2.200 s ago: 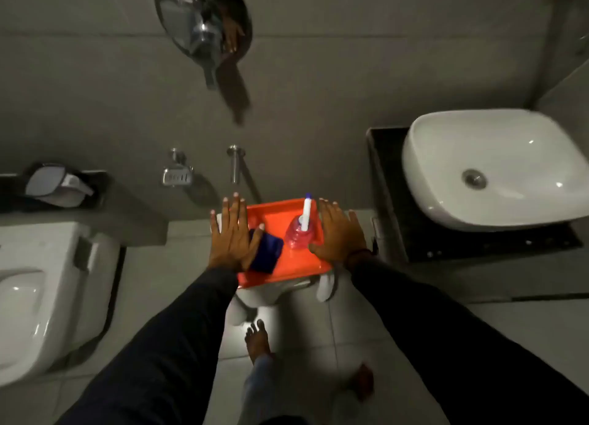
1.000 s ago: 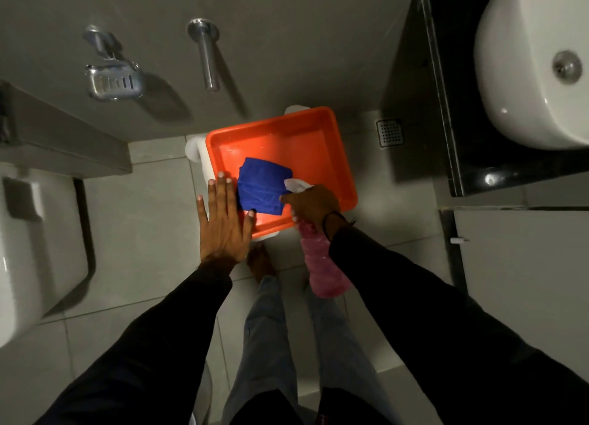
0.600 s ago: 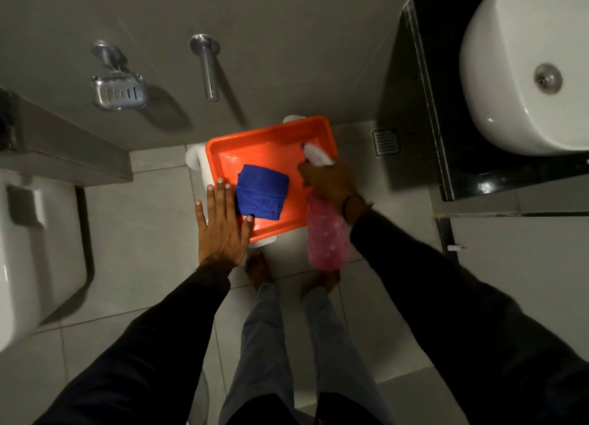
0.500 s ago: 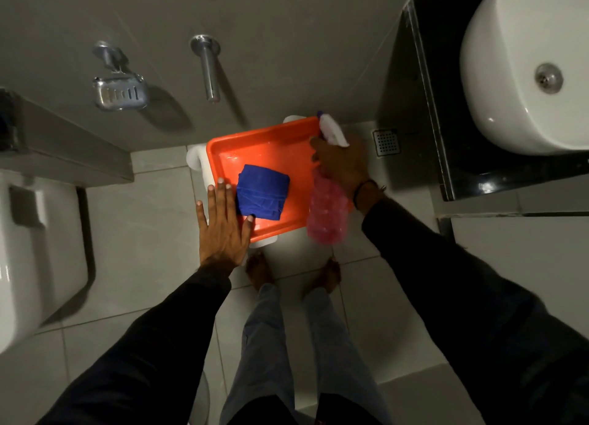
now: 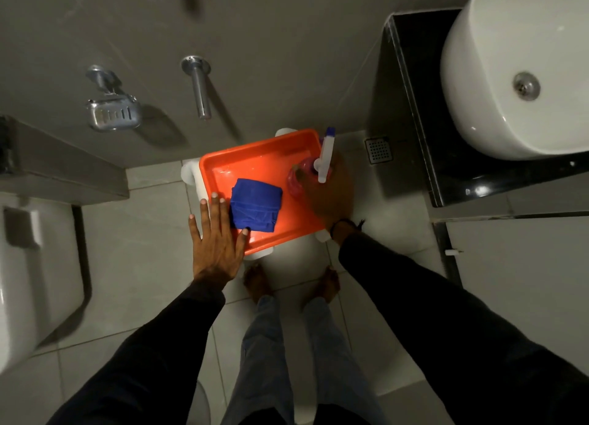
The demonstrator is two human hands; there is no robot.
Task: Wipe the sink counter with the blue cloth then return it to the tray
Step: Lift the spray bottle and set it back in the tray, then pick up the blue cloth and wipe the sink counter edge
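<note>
Blue cloth [image 5: 256, 205] folded in orange tray [image 5: 251, 156]; left hand [image 5: 216, 236] flat, fingers released; right hand [image 5: 331, 195] fingers grasping pink spray bottle [image 5: 298, 177].

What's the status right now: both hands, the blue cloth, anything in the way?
Left hand flat, open, at tray edge. Right hand grip on pink spray bottle. Blue cloth folded in tray, untouched. Nothing blocking cloth.

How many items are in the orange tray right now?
2: the folded blue cloth at the tray's left, and the pink spray bottle at its right, gripped by the right hand.
</note>
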